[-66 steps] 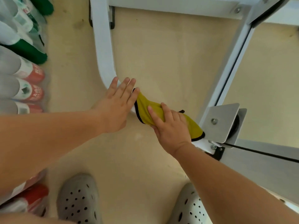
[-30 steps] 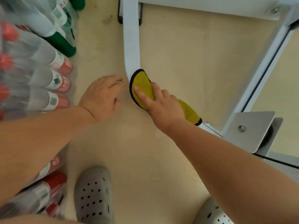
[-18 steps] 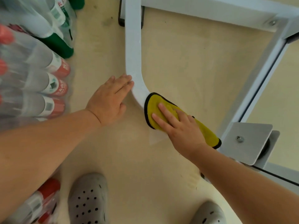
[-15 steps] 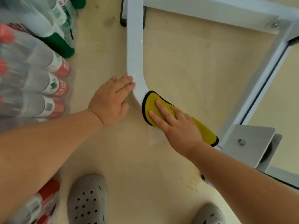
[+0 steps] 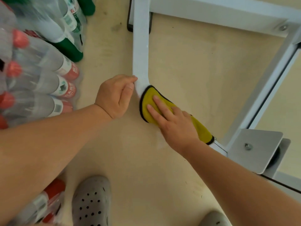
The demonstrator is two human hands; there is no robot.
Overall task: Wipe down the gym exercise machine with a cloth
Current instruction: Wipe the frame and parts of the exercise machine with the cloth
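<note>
The gym machine's white frame bar (image 5: 140,51) runs down the floor and bends to the right. A yellow cloth with a black edge (image 5: 147,103) lies draped over the bar just past the bend. My right hand (image 5: 174,123) presses on the cloth with straight fingers. My left hand (image 5: 114,97) sits against the left side of the bend with its fingers curled in, knuckles and thumb touching the bar, and it holds nothing.
Shrink-wrapped packs of water bottles (image 5: 37,66) crowd the left side. A metal pulley plate (image 5: 255,149) and more white frame bars (image 5: 228,15) stand at right and top. My two grey clogs (image 5: 91,201) stand on the beige floor.
My left hand's fingers have curled in from lying flat beside the bar. My right hand has slid the cloth a little up the bar toward the bend.
</note>
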